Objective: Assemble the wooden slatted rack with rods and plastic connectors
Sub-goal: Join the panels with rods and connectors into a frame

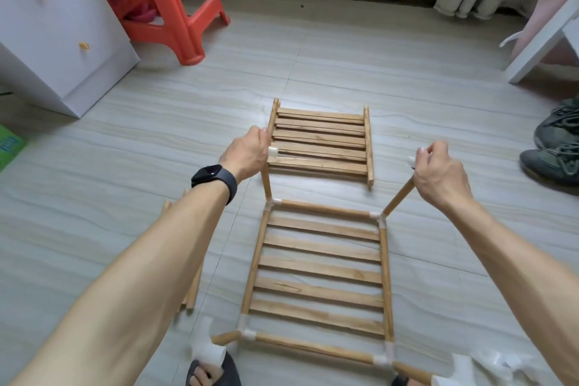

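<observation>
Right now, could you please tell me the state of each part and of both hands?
Left hand: grips the top of the far-left upright rod, at its white connector.
Right hand: grips the top of the far-right upright rod.
Near slatted panel: flat on the floor, rods connected at all four corners.
Second slatted panel: loose on the floor beyond, unattached.
Spare rods: lying under the left forearm.

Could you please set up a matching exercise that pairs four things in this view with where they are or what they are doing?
Things:
1. left hand
2. right hand
3. spare slatted panel
4. orange stool

Places or states:
A. stands beside the white cabinet
B. grips the far right upright rod of the frame
C. lies flat on the floor beyond the frame
D. grips the far left upright rod

Pairs: 1-D, 2-B, 3-C, 4-A
</observation>
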`<move>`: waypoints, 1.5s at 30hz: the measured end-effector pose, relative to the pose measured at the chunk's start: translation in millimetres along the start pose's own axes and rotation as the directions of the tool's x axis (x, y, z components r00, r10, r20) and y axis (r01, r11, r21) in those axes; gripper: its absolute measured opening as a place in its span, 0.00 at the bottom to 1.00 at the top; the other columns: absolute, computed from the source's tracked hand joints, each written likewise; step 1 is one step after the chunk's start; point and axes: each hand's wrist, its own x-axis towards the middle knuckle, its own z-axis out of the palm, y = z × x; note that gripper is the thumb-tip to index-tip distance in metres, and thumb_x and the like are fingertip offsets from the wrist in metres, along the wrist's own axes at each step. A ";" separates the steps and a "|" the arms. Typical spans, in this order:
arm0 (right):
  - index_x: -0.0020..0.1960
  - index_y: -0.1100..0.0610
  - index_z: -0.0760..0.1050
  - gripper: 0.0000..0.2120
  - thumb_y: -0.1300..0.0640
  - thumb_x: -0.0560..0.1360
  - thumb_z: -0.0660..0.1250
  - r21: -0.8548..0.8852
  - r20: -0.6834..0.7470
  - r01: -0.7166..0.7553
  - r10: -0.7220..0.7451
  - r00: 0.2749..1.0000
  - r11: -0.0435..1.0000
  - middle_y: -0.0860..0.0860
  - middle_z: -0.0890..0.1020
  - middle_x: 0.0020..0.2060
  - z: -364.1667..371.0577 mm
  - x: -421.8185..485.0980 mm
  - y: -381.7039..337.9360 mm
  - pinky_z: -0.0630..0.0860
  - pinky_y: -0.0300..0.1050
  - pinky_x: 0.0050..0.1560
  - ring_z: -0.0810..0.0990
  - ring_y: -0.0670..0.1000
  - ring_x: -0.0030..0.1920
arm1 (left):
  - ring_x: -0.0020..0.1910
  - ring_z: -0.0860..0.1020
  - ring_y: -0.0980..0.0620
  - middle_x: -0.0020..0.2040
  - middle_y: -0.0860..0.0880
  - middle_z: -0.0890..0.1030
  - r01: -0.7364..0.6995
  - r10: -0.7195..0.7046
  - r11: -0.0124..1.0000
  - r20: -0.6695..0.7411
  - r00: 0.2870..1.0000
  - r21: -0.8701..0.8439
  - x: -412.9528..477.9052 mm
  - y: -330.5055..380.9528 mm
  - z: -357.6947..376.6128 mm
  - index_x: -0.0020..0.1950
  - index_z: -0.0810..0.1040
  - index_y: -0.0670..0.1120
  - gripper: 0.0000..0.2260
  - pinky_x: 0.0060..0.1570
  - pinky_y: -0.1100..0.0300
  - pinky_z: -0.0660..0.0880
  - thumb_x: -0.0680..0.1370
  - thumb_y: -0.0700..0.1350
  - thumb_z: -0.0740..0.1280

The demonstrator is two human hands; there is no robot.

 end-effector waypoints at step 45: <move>0.68 0.60 0.71 0.47 0.22 0.67 0.54 0.709 0.225 -0.270 0.155 0.962 0.652 0.54 0.85 0.42 26.3 -1.5 19.3 0.76 0.64 0.63 0.81 0.56 0.57 | 0.74 0.66 0.42 0.74 0.42 0.71 0.236 -0.167 0.563 0.171 0.971 -0.792 -21.8 -12.5 27.5 0.79 0.64 0.46 0.47 0.70 0.41 0.62 0.73 0.78 0.45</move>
